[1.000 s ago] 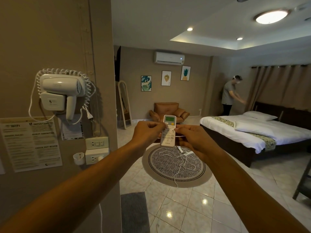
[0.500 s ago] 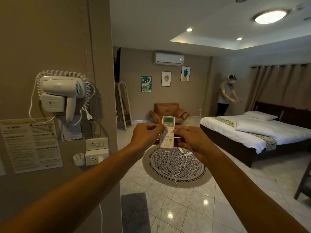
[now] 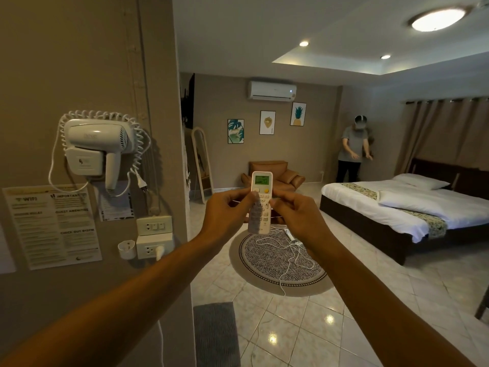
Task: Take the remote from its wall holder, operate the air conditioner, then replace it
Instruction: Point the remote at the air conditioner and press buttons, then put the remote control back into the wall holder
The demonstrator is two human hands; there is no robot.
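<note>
A white remote [image 3: 261, 193] with a lit green screen stands upright at arm's length in the middle of the view. My left hand [image 3: 226, 211] grips its left side, thumb over the buttons. My right hand [image 3: 297, 214] holds its right side. The white air conditioner [image 3: 272, 90] hangs high on the far wall, above and beyond the remote. A small white cup-shaped holder [image 3: 126, 249] is fixed to the near wall on the left, beside the sockets, and looks empty.
A wall hair dryer [image 3: 96, 147], notices [image 3: 53, 225] and sockets [image 3: 154, 238] cover the near wall on the left. A round rug [image 3: 275, 263] with a white cable lies on the tiled floor. A bed [image 3: 407, 207] stands right; another person [image 3: 354, 149] stands by the far wall.
The remote has stayed in both hands at about the same place, lifted slightly. The person at the far wall has turned to face the room.
</note>
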